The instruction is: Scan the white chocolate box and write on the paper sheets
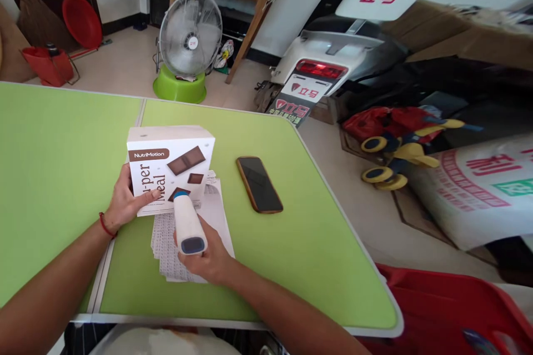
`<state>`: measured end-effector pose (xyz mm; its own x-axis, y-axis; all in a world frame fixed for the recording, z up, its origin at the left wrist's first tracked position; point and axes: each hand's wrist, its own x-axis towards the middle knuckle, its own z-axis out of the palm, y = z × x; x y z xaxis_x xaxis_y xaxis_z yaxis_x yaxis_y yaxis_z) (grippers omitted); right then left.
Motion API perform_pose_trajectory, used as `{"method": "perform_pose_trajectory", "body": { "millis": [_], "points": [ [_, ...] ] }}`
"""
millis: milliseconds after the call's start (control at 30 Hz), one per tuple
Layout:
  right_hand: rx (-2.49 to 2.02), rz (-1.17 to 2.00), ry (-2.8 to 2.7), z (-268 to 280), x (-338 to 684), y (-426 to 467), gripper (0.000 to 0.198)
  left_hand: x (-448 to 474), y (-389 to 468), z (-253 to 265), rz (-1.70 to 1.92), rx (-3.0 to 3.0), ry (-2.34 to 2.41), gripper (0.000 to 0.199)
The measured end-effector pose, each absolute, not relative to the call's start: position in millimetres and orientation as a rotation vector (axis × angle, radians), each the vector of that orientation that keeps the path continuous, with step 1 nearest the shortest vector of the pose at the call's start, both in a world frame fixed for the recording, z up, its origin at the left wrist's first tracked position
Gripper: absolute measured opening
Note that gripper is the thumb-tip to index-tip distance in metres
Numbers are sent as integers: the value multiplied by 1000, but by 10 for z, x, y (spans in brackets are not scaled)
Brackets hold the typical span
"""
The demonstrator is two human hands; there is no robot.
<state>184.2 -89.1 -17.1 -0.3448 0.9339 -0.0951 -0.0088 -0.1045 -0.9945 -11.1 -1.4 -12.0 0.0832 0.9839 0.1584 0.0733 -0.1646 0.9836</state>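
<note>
My left hand [127,199] grips the lower left side of a white NutriMotion box [189,147], thumb across its front. Brown chocolate-like pieces are printed on the box, which is held upright and slightly tilted. My right hand [214,255] is closed around a white handheld scanner [187,222] with a blue front end and a small dark panel at its rear. The scanner's front points at the lower part of the box; whether they touch I cannot tell. Beneath both lie overlapping printed sheets [219,213], partly hidden by the box and my right hand.
A phone [260,186] in a brown case lies on the green table [316,255], right of the sheets. Past the far edge stand a fan [190,36] on a green tub [179,87] and a white scooter [328,47]. A red plastic surface [449,305] adjoins the near right corner.
</note>
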Motion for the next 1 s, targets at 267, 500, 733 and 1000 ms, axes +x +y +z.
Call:
{"method": "perform_pose_trajectory", "body": {
  "millis": [267, 500, 733, 1000],
  "points": [
    [-1158, 1589, -1255, -109, 1873, -777, 27, -109, 13, -103, 1165, 1405, 1118, 70],
    [-1189, 1634, -1222, -175, 1874, -788, 25, -106, 26, -151, 1165, 1379, 1088, 71],
    [-1083, 1736, -1187, -202, 1870, -782, 24, -101, 12, -134, 1139, 1390, 1105, 74],
    [-1001, 1815, -1207, -201, 1851, -774, 18, -116, 12, -174, 1143, 1349, 1086, 73]
  ]
}}
